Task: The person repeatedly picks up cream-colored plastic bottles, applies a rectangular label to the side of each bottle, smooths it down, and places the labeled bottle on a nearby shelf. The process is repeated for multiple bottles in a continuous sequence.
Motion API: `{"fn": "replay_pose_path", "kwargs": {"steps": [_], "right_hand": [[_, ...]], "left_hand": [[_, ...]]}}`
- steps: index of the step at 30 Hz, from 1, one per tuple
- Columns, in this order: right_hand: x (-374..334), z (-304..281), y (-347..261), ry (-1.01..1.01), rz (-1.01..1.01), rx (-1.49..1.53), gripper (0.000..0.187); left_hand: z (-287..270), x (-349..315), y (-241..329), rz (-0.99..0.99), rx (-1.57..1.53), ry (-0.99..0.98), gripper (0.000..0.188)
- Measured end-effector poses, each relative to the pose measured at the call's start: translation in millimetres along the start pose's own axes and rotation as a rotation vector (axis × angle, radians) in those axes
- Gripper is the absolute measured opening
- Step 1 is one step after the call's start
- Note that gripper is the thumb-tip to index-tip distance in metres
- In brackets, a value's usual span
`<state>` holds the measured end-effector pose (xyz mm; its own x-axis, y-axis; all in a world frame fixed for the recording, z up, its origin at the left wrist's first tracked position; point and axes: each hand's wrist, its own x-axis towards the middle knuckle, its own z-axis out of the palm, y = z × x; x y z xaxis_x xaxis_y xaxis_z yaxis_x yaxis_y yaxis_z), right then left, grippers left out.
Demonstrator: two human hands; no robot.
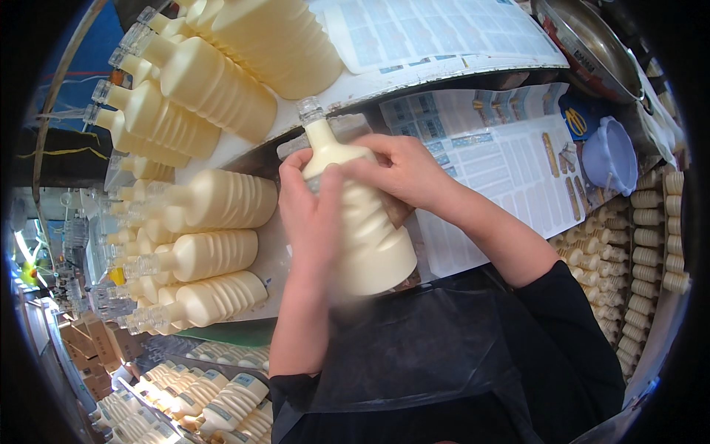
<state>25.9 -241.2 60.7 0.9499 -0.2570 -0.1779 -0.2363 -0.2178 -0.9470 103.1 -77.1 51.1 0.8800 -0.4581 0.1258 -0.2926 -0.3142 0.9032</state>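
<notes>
Holding, left hand: closed around the left shoulder of the bottle; thumb side blurred.
Holding, right hand: closed around the right shoulder of the same bottle; fingers reach left across it, close to the left thumb.
Bottle position: centre of the scene, between both hands; base toward the near side, beside the apron; neck toward the far side, leaning left. Contact between base and bench: cannot tell.
Bottle form: pale cream, ribbed body; clear faceted cap at the far end.
Left row: cream bottles of similar form grouped on the bench, left of the left hand; clear caps point left.
Far group: more cream bottles on the white shelf, far left.
Label sheet: pale, printed in blue, spread on the right of the held bottle; brown strips lie on it.
Far sheets: pale and blue, laid on the shelf at the far side.
Tub: pale violet, right of the label sheet.
Scissors: yellow handles, just left of the tub, slightly farther off.
Pan: round, metal, far right.
Right stock: ribbed cream bottles in dense rows, right.
Near stock: labelled cream bottles, near left.
Cartons: brown, left of the near stock.
</notes>
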Motion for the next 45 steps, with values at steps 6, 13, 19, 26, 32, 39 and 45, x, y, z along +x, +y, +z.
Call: {"fn": "replay_pose_path", "kwargs": {"steps": [6, 13, 19, 26, 32, 39, 45], "right_hand": [[6.3, 3.2, 27.8, -0.045, -0.085, 0.294, 0.043], [8.0, -8.5, 21.0, -0.115, 0.122, 0.484, 0.043], [1.7, 4.5, 8.4, 0.06, 0.001, 0.113, 0.045], [-0.3, 0.2, 22.6, 0.062, 0.006, 0.305, 0.035], [-8.3, -17.6, 27.0, 0.221, -0.025, 0.555, 0.027], [-36.2, 6.2, 6.6, 0.488, -0.347, -0.063, 0.021], [-50.3, 33.8, -17.5, 0.511, -0.982, -0.663, 0.03]], "left_hand": [[-2.3, -0.3, -0.9, -0.008, -0.078, -0.048, 0.039], [-4.3, -0.1, -7.7, -0.174, -0.369, -0.018, 0.044], [-5.4, 2.9, -2.5, -0.249, -0.131, -0.087, 0.057], [-9.2, -4.0, -22.8, -0.179, -0.522, -0.121, 0.042], [-8.8, -14.4, -28.6, -0.342, -0.753, -0.159, 0.045], [-6.5, -17.6, -39.6, -0.34, -0.738, -0.175, 0.046], [-7.9, -20.6, -39.9, -0.466, -0.922, -0.158, 0.049]]}}
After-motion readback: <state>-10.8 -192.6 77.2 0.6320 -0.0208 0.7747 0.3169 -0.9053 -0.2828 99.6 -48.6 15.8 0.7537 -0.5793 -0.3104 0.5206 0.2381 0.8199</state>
